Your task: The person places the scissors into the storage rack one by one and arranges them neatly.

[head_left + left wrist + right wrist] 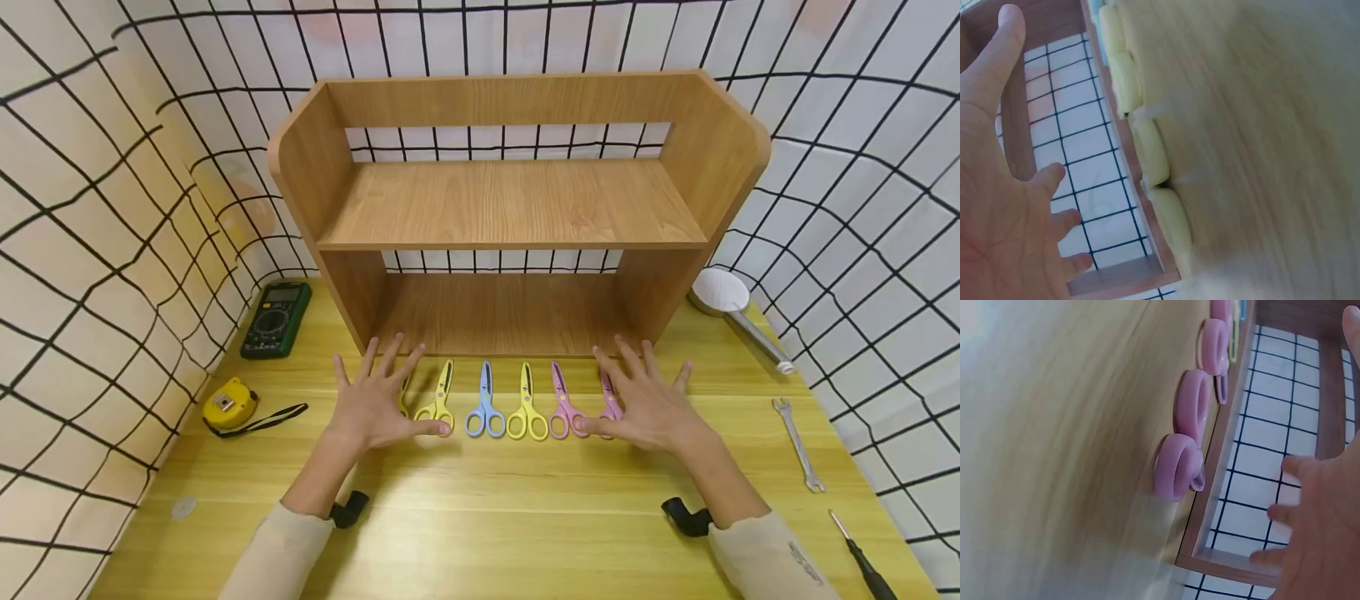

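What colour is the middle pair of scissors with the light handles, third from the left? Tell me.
Light blue scissors, clearest in the head view.

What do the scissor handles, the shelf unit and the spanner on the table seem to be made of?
Scissor handles: probably plastic, smooth pastel yellow, blue and pink loops.
Shelf unit: wood or wood-look board, matte, with visible grain.
Spanner: likely steel, a bare silvery sheen.

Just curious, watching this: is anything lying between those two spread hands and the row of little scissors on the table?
Nothing visible does. The left hand and right hand hover spread over the ends of the row of scissors, partly covering the outermost pairs, in front of the wooden shelf.
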### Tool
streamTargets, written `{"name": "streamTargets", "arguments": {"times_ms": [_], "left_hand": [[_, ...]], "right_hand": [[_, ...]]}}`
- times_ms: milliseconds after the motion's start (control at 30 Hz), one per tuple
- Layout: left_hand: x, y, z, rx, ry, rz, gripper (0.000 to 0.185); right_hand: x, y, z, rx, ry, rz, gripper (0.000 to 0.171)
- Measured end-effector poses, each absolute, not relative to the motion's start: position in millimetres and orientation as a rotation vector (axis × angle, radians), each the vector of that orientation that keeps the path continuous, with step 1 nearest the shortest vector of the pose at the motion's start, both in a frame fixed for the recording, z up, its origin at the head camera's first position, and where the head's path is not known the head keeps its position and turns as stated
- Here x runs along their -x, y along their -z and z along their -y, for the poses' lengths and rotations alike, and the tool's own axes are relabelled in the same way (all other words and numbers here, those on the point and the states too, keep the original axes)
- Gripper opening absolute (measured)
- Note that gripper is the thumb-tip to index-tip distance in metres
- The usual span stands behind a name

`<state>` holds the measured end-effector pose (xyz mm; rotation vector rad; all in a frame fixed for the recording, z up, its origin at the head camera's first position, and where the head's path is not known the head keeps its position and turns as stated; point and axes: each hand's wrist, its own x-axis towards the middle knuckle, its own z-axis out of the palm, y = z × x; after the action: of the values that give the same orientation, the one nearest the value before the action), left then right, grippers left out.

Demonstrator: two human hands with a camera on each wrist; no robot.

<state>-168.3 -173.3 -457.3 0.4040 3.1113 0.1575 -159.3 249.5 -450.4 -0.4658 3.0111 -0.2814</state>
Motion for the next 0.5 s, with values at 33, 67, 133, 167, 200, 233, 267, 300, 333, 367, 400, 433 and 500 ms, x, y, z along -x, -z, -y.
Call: {"name": "streamTargets", "arguments": {"times_ms": [33,67,133,167,200,233,267,300,333,367,400,433,500], "left_hand": [[168,457,175,-0.405,-0.174,-3.124,0.127],[168,456,178,-0.405,-0.191,-3.137,0.125],[167,456,183,-0.397,-0.246,-3.161,0.12],[167,456,185,-0.392,-0.283,-3.169,0.118],[167,456,187,-0.39,-0.323,-3.18,0.115],[167,456,189,-0.392,-0.369,-3.191,0.113],[167,457,192,-0.391,-0.411,-3.203,0.11],[168,457,193,-0.391,-0.463,-3.213,0.108],[168,457,195,-0.391,-0.517,-3.223,0.105],[168,457,197,-0.389,-0.572,-3.234,0.103],[169,457,199,-0.381,-0.635,-3.244,0.1],[169,457,201,-0.364,-0.705,-3.249,0.098],[170,457,205,-0.324,-0.855,-3.253,0.093]], "right_hand": [[159,451,-250,0.483,0.294,-3.023,0.114],[158,451,-251,0.501,0.313,-3.035,0.113],[156,452,-252,0.541,0.345,-3.055,0.11],[155,453,-254,0.558,0.365,-3.064,0.108],[153,453,-255,0.565,0.382,-3.07,0.106],[152,453,-257,0.565,0.395,-3.074,0.103],[150,454,-258,0.56,0.422,-3.074,0.1],[148,454,-260,0.551,0.452,-3.072,0.097],[146,454,-262,0.547,0.489,-3.071,0.093],[145,455,-263,0.537,0.529,-3.068,0.089],[143,455,-265,0.528,0.57,-3.063,0.086],[141,457,-267,0.519,0.618,-3.053,0.082],[138,461,-270,0.523,0.694,-3.027,0.075]]}}
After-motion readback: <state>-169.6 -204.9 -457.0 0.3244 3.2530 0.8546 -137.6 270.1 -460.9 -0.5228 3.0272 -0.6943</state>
